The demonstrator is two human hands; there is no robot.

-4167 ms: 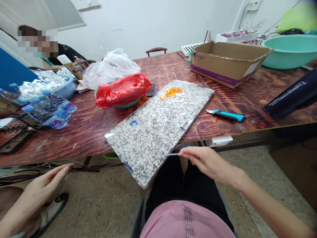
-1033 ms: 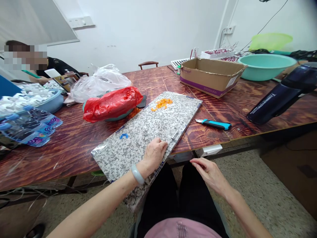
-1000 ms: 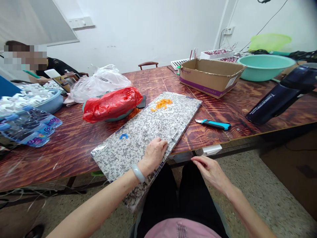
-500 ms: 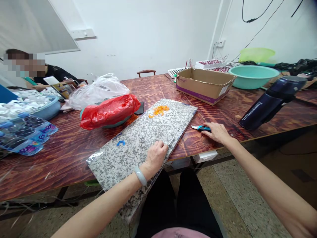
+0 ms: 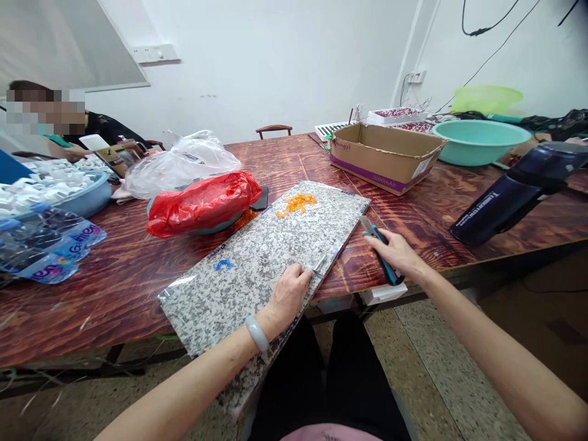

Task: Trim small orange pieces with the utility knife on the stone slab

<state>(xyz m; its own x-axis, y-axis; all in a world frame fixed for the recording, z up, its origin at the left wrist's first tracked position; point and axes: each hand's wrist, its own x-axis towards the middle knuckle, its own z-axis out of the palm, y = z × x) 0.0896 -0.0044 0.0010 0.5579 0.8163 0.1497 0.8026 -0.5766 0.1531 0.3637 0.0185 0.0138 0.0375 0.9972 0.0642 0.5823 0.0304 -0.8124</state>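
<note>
In my right hand [image 5: 399,254] is a utility knife [image 5: 387,264] with a black and teal handle, held over the table's front edge. Its blade points up and left, near the right edge of the speckled grey stone slab [image 5: 257,257]. My left hand [image 5: 288,291] rests on the slab with its fingers closed on a thin silver rod [image 5: 320,262], whose exact kind I cannot make out. Small orange pieces [image 5: 298,203] lie in a loose pile at the slab's far end. A blue curved piece [image 5: 223,264] lies on its left part.
A red plastic bag [image 5: 204,202] covers a basin left of the slab. Beyond it to the right stand a cardboard box [image 5: 376,170], a teal basin [image 5: 480,138] and a tilted dark flask [image 5: 505,202]. Bottles [image 5: 50,245] lie at left, where another person [image 5: 105,128] sits behind.
My right hand has lifted the utility knife from the tabletop and turned it, so the blade now points up and the handle down. My left hand stays nearly still.
</note>
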